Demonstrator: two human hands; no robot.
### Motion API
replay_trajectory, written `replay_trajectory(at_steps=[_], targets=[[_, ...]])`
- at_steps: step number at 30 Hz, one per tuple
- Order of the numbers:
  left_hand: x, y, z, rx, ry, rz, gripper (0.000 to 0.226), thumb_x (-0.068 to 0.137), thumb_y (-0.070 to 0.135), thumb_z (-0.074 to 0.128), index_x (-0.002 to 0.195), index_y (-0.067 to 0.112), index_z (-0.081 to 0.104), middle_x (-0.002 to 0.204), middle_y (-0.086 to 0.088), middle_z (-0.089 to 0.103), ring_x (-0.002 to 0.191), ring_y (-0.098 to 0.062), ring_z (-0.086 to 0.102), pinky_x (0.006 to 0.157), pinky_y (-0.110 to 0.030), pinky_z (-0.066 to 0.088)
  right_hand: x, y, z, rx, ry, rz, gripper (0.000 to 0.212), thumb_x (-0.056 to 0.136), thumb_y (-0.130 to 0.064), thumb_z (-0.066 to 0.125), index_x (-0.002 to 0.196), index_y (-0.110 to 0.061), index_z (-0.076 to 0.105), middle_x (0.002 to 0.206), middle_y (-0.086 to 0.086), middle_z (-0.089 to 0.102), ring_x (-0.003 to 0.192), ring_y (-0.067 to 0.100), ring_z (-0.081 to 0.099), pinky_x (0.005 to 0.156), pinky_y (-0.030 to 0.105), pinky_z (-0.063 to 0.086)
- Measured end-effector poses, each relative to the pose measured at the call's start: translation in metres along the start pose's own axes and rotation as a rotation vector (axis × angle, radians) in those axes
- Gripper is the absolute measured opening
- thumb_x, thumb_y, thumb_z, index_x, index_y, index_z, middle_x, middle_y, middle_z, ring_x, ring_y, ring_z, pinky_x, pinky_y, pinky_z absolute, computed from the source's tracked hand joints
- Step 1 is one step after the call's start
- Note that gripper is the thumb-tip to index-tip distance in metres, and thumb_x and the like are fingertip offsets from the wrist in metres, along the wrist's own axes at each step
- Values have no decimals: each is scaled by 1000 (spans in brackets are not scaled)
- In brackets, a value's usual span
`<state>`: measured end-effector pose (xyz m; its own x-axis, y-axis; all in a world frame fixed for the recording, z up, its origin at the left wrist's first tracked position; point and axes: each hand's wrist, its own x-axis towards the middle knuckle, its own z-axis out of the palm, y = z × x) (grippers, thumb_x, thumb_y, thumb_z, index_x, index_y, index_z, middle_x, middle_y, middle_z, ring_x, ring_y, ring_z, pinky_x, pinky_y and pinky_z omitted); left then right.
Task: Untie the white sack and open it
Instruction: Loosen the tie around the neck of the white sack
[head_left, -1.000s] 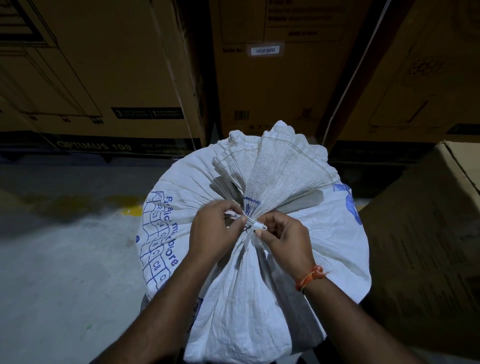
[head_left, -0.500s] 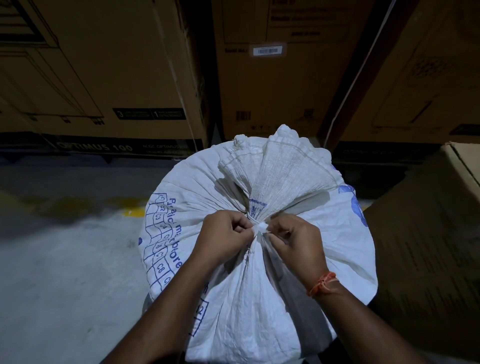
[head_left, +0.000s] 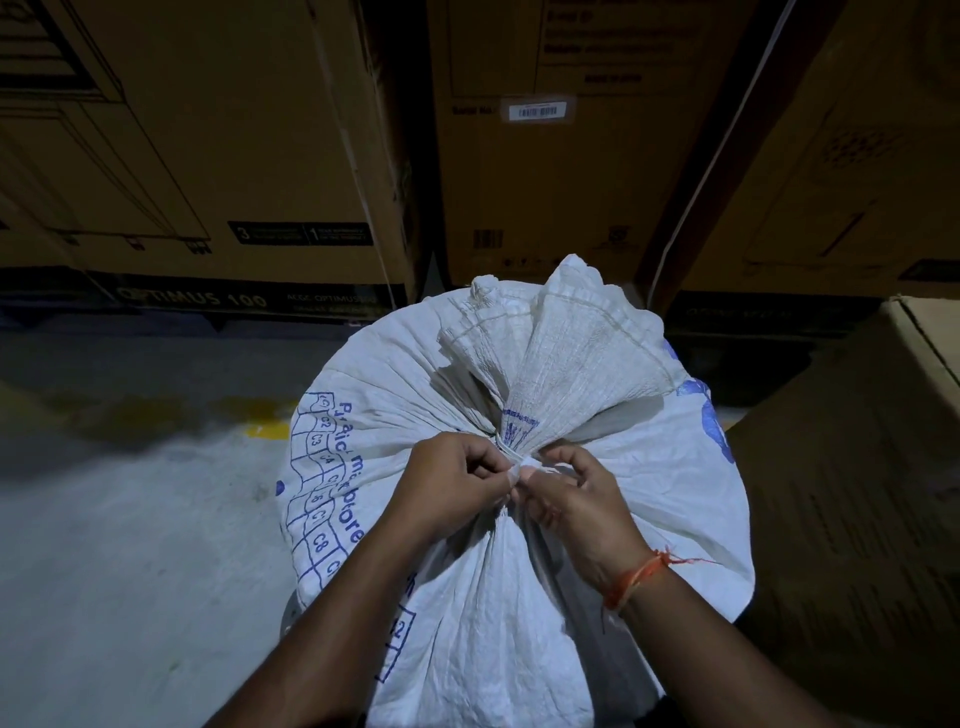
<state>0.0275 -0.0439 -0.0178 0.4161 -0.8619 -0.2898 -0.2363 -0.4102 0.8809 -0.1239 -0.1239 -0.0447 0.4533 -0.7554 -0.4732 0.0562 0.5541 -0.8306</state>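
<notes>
The bulging white woven plastic sack with blue print (head_left: 467, 597) stands on the grey concrete floor (head_left: 130, 545), its gathered neck bound by a thin white tie (head_left: 511, 460) pinched between the left hand (head_left: 454, 493) and right hand (head_left: 576, 499) fingers, brown cardboard boxes (head_left: 234, 156) beyond.

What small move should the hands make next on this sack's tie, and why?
Probably pull the pinched strand loose from the knot. The left hand and right hand both pinch the white tie at the neck of the white sack, which is still bunched shut below the fanned mouth, so nothing is open yet.
</notes>
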Motion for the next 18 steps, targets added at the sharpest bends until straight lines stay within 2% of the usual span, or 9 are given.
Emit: replay_trajectory(at_steps=[3,4,6,8,9,11,13,16,18], targets=[[1,2,-3,-85,-69,-23,12,88,7,80,80,16,82,66,4,77,59,-3,68,59,-18,51,2,2,-2,-142,28,-63,26,85,18,66,110,10,62,71,21,64,49,15,61,46,19,49],[1,2,-4,-104,-94,-28,11,89,6,80,82,15,82,67,4,77,61,-3,69,60,-17,51,2,3,-3,-183,37,-83,25,84,18,66,107,8,65,73,24,67,52,14,65,49,20,51],[3,1,-7,-115,-123,-29,6,89,7,81,87,12,83,71,2,79,64,-6,70,63,-19,52,3,3,-5,-296,43,-158,21,81,8,74,100,-2,71,80,26,73,64,20,72,59,30,58],[4,-2,-10,-124,-145,-27,3,89,10,82,91,11,83,75,-4,79,67,-10,70,66,-23,53,5,4,-7,-416,51,-231,18,76,-5,82,91,-11,75,77,14,76,70,24,74,69,39,63],[5,-3,-11,-128,-151,-18,3,90,12,81,91,12,83,77,-6,80,69,-11,71,67,-24,54,5,3,-8,-451,63,-249,17,75,-5,84,89,-12,75,74,7,75,68,21,73,68,38,62],[8,-6,-12,-118,-98,32,8,94,21,78,92,15,83,83,-6,82,77,-17,76,74,-31,59,6,1,-8,-470,81,-268,15,76,-2,84,85,-13,76,71,3,73,65,15,71,65,32,60],[12,-10,-12,-63,37,83,8,95,25,77,97,20,83,92,-1,83,90,-19,79,86,-38,63,4,-2,-8,-491,73,-286,15,78,-2,83,84,-14,77,75,4,77,70,19,73,68,31,61],[16,-16,-11,116,116,173,18,88,18,82,104,25,82,105,9,78,98,-1,74,91,-25,59,3,-2,-8,-489,54,-287,16,79,0,82,85,-15,77,79,6,79,72,18,75,70,29,61],[17,-18,-8,210,124,238,19,84,16,84,100,26,81,108,10,71,99,4,67,88,-14,52,4,-3,-9,-501,41,-284,16,79,-1,82,84,-16,78,79,4,79,71,13,73,69,27,59]])
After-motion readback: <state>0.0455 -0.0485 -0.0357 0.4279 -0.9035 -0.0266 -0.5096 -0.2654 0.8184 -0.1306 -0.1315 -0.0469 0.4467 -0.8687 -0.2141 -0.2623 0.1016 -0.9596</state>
